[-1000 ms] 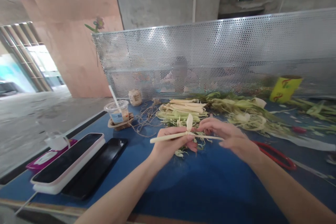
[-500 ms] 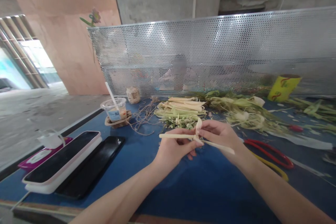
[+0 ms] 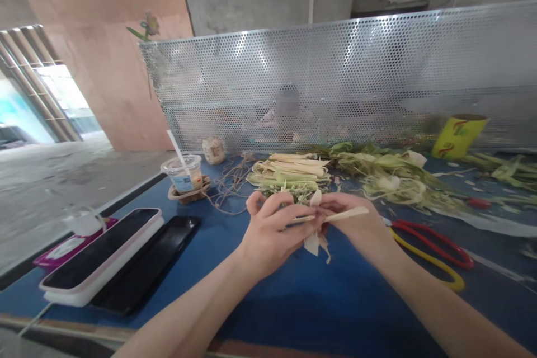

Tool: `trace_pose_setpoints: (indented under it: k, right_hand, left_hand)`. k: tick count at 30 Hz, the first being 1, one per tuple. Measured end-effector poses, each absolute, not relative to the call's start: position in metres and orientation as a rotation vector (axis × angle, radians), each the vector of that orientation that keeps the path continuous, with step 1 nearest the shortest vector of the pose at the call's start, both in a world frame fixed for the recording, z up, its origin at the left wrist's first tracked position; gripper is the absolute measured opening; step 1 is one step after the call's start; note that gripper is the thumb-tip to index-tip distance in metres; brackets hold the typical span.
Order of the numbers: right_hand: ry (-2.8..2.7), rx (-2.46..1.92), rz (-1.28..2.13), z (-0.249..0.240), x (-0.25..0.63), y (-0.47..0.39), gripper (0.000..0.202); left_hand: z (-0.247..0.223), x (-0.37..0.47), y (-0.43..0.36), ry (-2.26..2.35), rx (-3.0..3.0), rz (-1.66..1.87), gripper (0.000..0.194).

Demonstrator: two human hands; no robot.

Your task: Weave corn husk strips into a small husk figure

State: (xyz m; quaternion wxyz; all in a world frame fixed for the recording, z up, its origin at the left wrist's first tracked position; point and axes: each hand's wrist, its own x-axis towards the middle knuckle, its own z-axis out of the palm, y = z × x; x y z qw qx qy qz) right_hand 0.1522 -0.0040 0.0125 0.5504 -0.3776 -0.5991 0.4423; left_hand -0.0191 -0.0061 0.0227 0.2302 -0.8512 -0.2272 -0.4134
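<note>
Above the blue table, my left hand (image 3: 268,232) is closed with its fingertips pinching a pale corn husk strip (image 3: 349,214). My right hand (image 3: 364,230) meets it from the other side, its fingers closed on the same husk where the pieces cross. One husk end sticks up between the hands, and a torn, curled end (image 3: 311,244) hangs below them. My fingers hide the crossing itself. Just beyond lies a pile of pale husks (image 3: 293,163) with green sprigs in front. Scissors (image 3: 436,243) with red and yellow handles lie right of my right wrist.
At the left are two phones (image 3: 104,251) (image 3: 151,263), a purple power strip (image 3: 62,250) and a drink cup (image 3: 183,173) with a straw. Loose twine (image 3: 230,182), green husks (image 3: 394,173) and a yellow roll (image 3: 459,135) lie before a perforated metal screen (image 3: 251,78).
My left hand has turned over, its fingers now raised and curled over the husk. The strip's left end has dropped from sight, and a torn end now hangs below the hands.
</note>
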Motion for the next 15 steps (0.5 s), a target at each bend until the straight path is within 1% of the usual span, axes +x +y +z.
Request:
trace_pose_setpoints:
  k: [3,6,8,10,13,15]
  right_hand:
    - [-1.428,-0.859,1.132,0.011,0.151,-0.005,0.024]
    - [-1.461,-0.741,1.277,0.014,0.149,-0.010,0.035]
    - [-1.467,-0.717,1.321,0.015,0.147,-0.013,0.040]
    - [-1.455,-0.739,1.307,0.017,0.145,-0.015,0.044]
    - [-1.460,-0.755,1.267,0.019,0.144,-0.016,0.043]
    - [-1.483,-0.758,1.237,0.019,0.146,-0.015,0.042]
  left_hand:
    - [0.020,-0.021,-0.004,-0.582,-2.443,-1.303,0.019]
    - [0.017,-0.023,-0.001,-0.584,-2.527,-1.524,0.025]
    - [0.017,-0.023,0.000,-0.600,-2.530,-1.611,0.029]
    - [0.018,-0.023,-0.001,-0.636,-2.533,-1.630,0.032]
    - [0.022,-0.022,-0.005,-0.814,-2.514,-1.617,0.035]
    - [0.024,-0.021,-0.007,-0.916,-2.487,-1.605,0.030]
